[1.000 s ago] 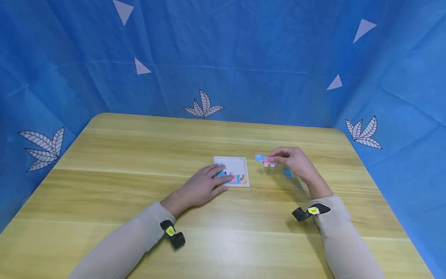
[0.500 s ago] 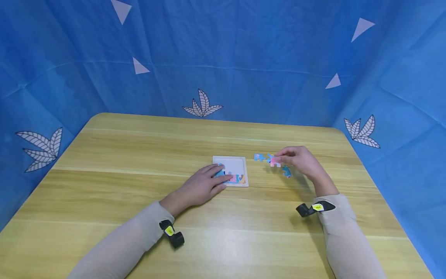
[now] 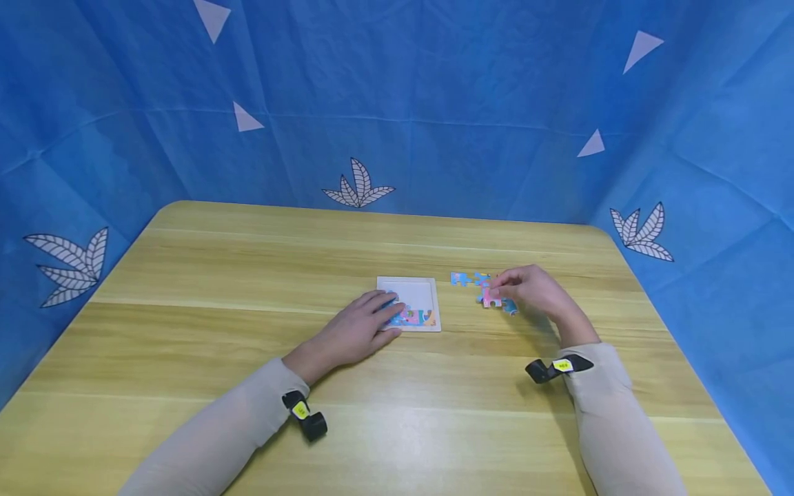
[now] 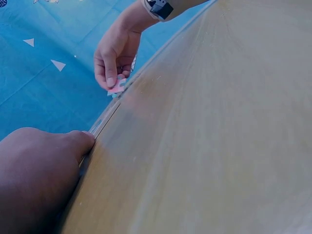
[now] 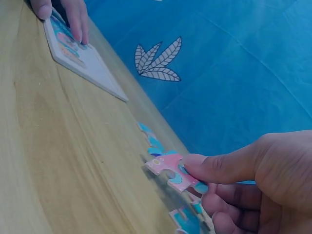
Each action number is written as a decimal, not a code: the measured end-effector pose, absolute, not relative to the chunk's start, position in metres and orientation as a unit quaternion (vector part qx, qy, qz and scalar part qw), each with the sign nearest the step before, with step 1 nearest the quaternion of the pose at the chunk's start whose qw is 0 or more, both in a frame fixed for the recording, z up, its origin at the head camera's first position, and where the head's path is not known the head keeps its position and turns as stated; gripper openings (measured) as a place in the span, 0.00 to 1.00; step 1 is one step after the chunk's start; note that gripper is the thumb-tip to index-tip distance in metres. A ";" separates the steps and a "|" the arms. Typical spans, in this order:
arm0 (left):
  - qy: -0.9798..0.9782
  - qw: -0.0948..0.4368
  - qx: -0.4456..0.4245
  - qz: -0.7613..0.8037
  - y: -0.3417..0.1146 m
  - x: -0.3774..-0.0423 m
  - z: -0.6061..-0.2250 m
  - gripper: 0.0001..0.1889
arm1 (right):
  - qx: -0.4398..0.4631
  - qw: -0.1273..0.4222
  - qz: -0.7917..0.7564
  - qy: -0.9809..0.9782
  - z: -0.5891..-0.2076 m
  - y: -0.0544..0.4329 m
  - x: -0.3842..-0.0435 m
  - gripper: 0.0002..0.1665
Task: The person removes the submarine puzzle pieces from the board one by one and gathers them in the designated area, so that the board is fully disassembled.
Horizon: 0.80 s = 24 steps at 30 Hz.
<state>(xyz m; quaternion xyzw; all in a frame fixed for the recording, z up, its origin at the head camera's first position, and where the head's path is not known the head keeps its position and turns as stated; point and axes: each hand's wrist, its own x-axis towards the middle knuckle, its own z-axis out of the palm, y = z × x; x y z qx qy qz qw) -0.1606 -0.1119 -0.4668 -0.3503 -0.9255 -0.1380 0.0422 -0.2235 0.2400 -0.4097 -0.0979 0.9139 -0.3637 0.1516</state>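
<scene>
Between thumb and fingers, my right hand (image 3: 538, 296) pinches a pink and blue jigsaw piece (image 5: 170, 168), tilted just above the tabletop in the right wrist view. My left hand (image 3: 355, 329) lies with extended fingers over the left side of a white square puzzle tray (image 3: 437, 303). Joined pieces (image 3: 412, 317) with a colourful print fill the tray's near part, partly hidden by those fingers. The tray's far part shows bare white. Close under the right hand is a teal piece (image 3: 510, 306), partly covered by the fingers and the held piece.
Loose blue pieces (image 3: 460, 278) lie right of the tray, beyond the held piece. The wooden table (image 3: 260, 269) ends at a blue curtain (image 3: 422, 165) printed with leaves and triangles. Each wrist wears a black camera strap (image 3: 307, 417).
My right hand has shifted right, then slightly nearer the body, keeping the pink piece pinched. My left fingers have drawn back a little on the tray, showing more of the joined pieces.
</scene>
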 end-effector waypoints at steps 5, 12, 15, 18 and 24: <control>-0.924 0.049 -0.352 -0.143 -0.112 -0.161 -0.468 0.27 | -0.121 0.143 -0.348 0.919 -0.416 0.238 -0.225 0.08; -0.925 0.044 -0.351 -0.142 -0.112 -0.161 -0.466 0.27 | -0.135 0.127 -0.313 0.932 -0.419 0.235 -0.226 0.07; -0.925 0.039 -0.348 -0.145 -0.112 -0.160 -0.465 0.28 | -0.138 0.126 -0.306 0.934 -0.420 0.233 -0.226 0.07; -0.926 0.032 -0.344 -0.149 -0.112 -0.160 -0.465 0.28 | -0.144 0.127 -0.305 0.933 -0.420 0.231 -0.226 0.07; -0.930 0.028 -0.331 -0.160 -0.112 -0.160 -0.465 0.30 | -0.150 0.126 -0.302 0.933 -0.420 0.228 -0.225 0.06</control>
